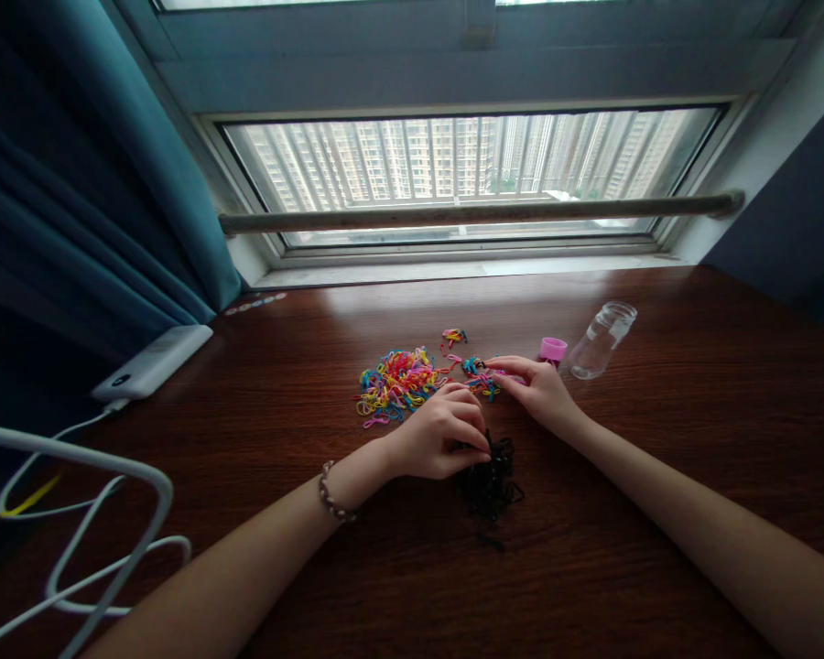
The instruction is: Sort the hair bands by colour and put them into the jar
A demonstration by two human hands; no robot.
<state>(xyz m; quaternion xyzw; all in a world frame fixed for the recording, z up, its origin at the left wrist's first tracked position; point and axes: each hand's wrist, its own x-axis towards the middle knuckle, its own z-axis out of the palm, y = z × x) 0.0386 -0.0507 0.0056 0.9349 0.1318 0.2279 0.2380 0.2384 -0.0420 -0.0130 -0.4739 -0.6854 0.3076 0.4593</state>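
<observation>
My left hand (pixel 446 434) is bent over a pile of small black looped pieces (pixel 489 490), its fingers curled and thumb and fingertips drawn together at the pile's upper edge. Whatever lies between those fingertips is too small to make out. A larger heap of multicoloured looped pieces (pixel 398 383) lies just beyond this hand. Over a smaller group of blue and pink loops (pixel 482 383), my right hand (pixel 539 389) reaches in from the right. Its fingers are stretched out and slightly apart, the tips touching or hovering close above the loops; I cannot tell which.
A clear plastic bottle (pixel 601 343) lies tipped beside a pink cap (pixel 553 349). Behind the heap sits a small cluster of loops (pixel 454 336). A white power bank (pixel 155 361) with white cables (pixel 144 471) is at left, near the blue curtain (pixel 110 183). A rail (pixel 481 215) crosses the window.
</observation>
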